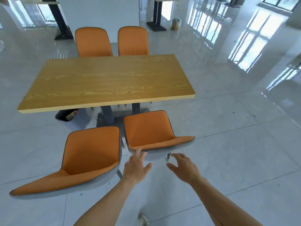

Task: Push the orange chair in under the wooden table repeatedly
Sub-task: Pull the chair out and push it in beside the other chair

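Across a glossy pale tiled floor (228, 144) with bright window reflections sits the wooden table (105, 82), two orange chairs on its far side, their backs showing above the top. On the near side stand two more: the left chair (88, 154) well out from the table, and the orange chair (149, 129) on the right, its seat just short of the table's near edge. Both bare arms reach forward toward that chair's back. The left hand (136, 167) is spread wide, fingertips (138, 151) right at the grey backrest rim; I cannot tell if they touch. The right hand (184, 168) hovers just off the backrest, fingers loosely curled, holding nothing. A dark bin (65, 115) sits under the table's left end.
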Action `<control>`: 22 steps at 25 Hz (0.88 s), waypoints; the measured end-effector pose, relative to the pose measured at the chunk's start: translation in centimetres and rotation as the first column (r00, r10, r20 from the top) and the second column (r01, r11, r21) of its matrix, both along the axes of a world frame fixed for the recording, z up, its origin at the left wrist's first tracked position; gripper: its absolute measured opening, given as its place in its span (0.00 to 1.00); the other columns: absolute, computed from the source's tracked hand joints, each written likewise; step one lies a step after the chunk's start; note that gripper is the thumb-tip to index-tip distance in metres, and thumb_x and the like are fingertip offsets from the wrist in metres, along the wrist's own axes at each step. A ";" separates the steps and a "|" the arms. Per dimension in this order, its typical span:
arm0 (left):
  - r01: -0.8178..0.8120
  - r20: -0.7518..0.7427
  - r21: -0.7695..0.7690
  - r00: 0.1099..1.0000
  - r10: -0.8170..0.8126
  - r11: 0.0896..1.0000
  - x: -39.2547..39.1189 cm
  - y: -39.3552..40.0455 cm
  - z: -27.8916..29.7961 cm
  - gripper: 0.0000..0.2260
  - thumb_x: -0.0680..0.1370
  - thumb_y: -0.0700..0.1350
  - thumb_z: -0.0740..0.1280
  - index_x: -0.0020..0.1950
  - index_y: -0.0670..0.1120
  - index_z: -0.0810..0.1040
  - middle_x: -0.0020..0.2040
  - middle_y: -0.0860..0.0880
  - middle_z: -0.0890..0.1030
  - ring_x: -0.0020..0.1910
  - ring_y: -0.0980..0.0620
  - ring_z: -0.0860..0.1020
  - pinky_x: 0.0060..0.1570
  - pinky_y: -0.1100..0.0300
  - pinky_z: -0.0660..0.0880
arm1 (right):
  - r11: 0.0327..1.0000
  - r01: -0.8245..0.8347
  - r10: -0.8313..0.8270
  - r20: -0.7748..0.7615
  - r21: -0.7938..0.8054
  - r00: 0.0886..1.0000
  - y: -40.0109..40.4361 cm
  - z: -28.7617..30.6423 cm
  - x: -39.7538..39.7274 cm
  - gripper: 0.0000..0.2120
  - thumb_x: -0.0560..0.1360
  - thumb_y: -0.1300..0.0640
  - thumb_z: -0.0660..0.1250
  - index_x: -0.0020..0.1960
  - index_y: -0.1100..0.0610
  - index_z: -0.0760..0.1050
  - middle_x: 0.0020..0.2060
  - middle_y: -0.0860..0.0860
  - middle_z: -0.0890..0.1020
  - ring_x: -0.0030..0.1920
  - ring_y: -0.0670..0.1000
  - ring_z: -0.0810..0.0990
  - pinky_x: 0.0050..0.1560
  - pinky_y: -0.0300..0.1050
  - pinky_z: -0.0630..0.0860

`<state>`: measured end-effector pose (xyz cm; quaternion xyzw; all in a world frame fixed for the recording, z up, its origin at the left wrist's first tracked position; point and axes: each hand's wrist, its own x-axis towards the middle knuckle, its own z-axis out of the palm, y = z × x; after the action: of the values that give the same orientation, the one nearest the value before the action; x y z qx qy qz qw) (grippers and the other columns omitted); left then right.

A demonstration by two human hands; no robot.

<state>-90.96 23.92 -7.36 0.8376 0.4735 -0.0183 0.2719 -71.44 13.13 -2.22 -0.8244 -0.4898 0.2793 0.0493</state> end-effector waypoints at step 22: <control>-0.202 0.135 -0.091 0.968 0.213 0.975 -27.9 -9.4 4.4 0.32 0.72 0.69 0.58 0.70 0.53 0.70 0.70 0.51 0.72 0.65 0.50 0.72 0.62 0.49 0.72 | 0.981 -0.026 0.059 -0.165 0.191 0.985 -8.9 0.3 -22.8 0.25 0.78 0.36 0.59 0.71 0.44 0.67 0.70 0.48 0.71 0.68 0.52 0.72 0.66 0.52 0.72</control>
<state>-118.84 14.53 -2.96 0.7714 0.5368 0.0529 0.3375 -94.23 4.28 -1.91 -0.7786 -0.5255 0.3020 0.1624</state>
